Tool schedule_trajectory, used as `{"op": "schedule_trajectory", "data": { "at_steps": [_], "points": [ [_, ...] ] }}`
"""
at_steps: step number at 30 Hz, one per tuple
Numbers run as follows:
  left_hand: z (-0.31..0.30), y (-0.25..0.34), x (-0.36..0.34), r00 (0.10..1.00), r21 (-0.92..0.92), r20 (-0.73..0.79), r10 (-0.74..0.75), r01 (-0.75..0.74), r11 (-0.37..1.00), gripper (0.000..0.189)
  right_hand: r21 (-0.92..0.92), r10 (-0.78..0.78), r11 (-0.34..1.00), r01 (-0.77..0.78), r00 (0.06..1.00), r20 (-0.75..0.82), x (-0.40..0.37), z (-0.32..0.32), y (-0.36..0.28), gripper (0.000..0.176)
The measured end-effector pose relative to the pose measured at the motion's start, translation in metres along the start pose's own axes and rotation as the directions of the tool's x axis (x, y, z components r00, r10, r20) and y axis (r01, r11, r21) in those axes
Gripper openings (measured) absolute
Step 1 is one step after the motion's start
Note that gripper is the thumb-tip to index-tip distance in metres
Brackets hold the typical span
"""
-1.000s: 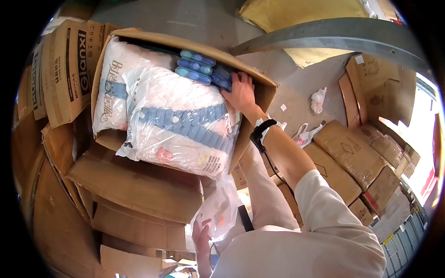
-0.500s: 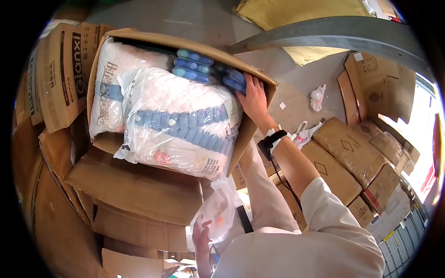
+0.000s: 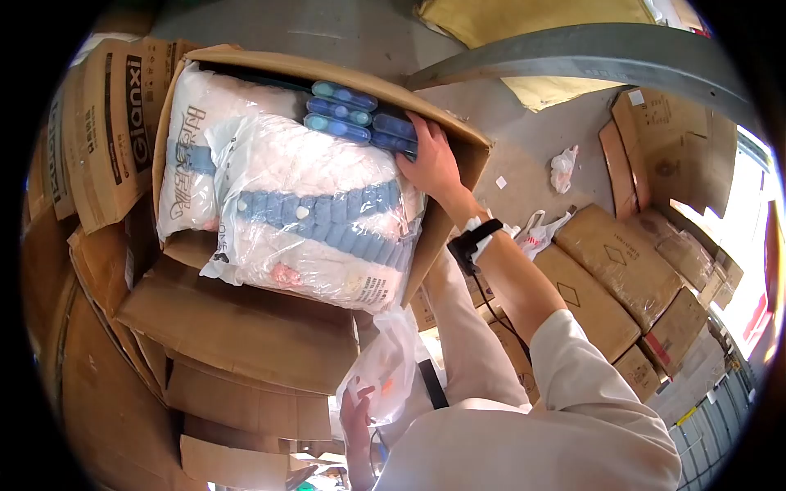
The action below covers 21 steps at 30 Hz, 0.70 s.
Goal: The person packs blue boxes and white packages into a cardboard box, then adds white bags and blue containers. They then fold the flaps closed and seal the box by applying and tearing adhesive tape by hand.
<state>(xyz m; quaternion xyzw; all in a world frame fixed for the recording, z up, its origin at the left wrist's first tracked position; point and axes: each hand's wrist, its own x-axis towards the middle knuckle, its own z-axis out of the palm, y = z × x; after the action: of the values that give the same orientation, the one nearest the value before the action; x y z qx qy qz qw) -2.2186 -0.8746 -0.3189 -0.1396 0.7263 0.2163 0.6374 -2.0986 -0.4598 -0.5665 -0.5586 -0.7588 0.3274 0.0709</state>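
An open cardboard box (image 3: 422,254) holds a clear-wrapped pink-and-blue quilted garment (image 3: 319,209), with a second wrapped pink garment (image 3: 237,102) partly under it. Along the box's far side lie several blue translucent packs (image 3: 340,110) with round spots, stacked close together. My right hand (image 3: 434,164) reaches into the far right corner, its fingers curled round the end of the right-hand blue packs (image 3: 395,131). Low in the view, my left hand (image 3: 356,421) has bent fingers at a thin white plastic bag (image 3: 381,372) with something orange inside; the bag partly covers its fingertips.
Printed cartons (image 3: 110,131) stand against the box's left side, above folded cardboard flaps (image 3: 237,327). A curved grey metal bar (image 3: 589,61) crosses the upper right. Taped cartons (image 3: 618,262), a crumpled plastic bag (image 3: 563,169) and yellow sheeting (image 3: 532,24) are on the right.
My right hand has moved left along the box's far side, and the right-hand blue packs have shifted left against the stack. My left hand and the bag are nearly still.
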Motion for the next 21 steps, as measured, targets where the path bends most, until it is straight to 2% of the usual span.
{"op": "schedule_trajectory", "data": {
  "at_steps": [2,5,6,8,9,10,11,12,13,14,15,17,18,19,20,21],
  "points": [
    [0.003,0.003,-0.001,1.000,0.009,-0.008,-0.003,0.003,1.000,0.054,0.038,-0.058,0.998,0.059,0.998,-0.023,-0.010,-0.012,0.001,0.071],
    [0.012,0.009,-0.003,0.997,0.044,-0.074,-0.011,0.015,0.999,0.051,0.022,0.057,0.998,-0.055,0.992,-0.111,-0.027,-0.022,-0.009,0.065],
    [0.014,0.011,-0.003,0.995,0.061,-0.103,-0.014,0.020,0.998,0.050,0.078,0.088,0.994,-0.075,0.980,-0.181,-0.038,-0.026,-0.021,0.061],
    [0.007,0.003,-0.003,1.000,0.070,-0.022,0.008,-0.007,0.998,0.048,0.214,-0.082,0.973,0.088,0.996,-0.038,-0.080,-0.040,-0.048,0.059],
    [0.005,-0.001,-0.005,1.000,0.074,0.020,0.017,-0.019,0.997,0.047,0.348,-0.168,0.933,0.089,0.965,0.203,-0.110,-0.054,-0.066,0.059],
    [0.007,-0.001,-0.006,0.999,0.072,0.014,0.029,-0.030,0.997,0.043,0.459,-0.365,0.869,0.185,0.867,0.340,-0.159,-0.039,-0.057,0.067],
    [0.009,0.002,-0.007,0.999,0.054,0.014,0.049,-0.050,0.997,0.046,0.505,-0.366,0.861,-0.055,0.622,0.692,-0.182,-0.057,-0.087,0.081],
    [0.012,0.006,-0.008,0.997,0.031,0.013,0.073,-0.073,0.997,0.049,0.594,-0.467,0.788,-0.159,0.474,0.746,-0.210,-0.062,-0.106,0.088],
    [0.015,0.012,-0.010,0.996,0.009,0.011,0.093,-0.094,0.996,0.052,0.572,-0.481,0.788,-0.226,0.354,0.802,-0.248,-0.058,-0.109,0.096],
    [0.020,0.020,-0.013,0.994,-0.049,-0.020,0.110,-0.111,0.993,0.040,0.612,-0.544,0.758,-0.227,0.299,0.784,-0.281,-0.049,-0.103,0.105],
    [0.022,0.019,-0.009,0.984,0.044,-0.012,0.179,-0.178,0.983,0.031,0.438,-0.441,0.777,-0.451,0.106,0.891,-0.279,-0.065,-0.116,0.087],
    [0.022,0.012,-0.008,0.954,0.222,0.008,0.299,-0.294,0.930,0.019,0.343,-0.354,0.925,-0.164,-0.039,0.935,-0.338,-0.025,-0.085,0.059],
    [0.019,0.016,-0.013,0.966,0.305,-0.007,0.258,-0.244,0.921,0.018,0.342,-0.344,0.938,-0.051,-0.047,0.938,-0.339,-0.025,-0.084,0.047],
    [0.016,0.009,-0.013,0.937,0.230,-0.078,0.341,-0.316,0.920,0.019,0.342,-0.339,0.937,0.074,-0.051,0.939,-0.328,-0.024,-0.085,0.039],
    [0.014,-0.002,-0.008,0.896,0.161,-0.157,0.415,-0.392,0.906,0.021,0.205,-0.161,0.953,0.222,-0.202,0.966,-0.290,-0.040,-0.112,0.033],
    [0.012,-0.007,-0.011,0.843,0.097,-0.242,0.480,-0.472,0.876,0.025,0.164,-0.176,0.973,-0.163,-0.061,0.982,-0.291,-0.047,-0.114,0.030]
  ]
}}
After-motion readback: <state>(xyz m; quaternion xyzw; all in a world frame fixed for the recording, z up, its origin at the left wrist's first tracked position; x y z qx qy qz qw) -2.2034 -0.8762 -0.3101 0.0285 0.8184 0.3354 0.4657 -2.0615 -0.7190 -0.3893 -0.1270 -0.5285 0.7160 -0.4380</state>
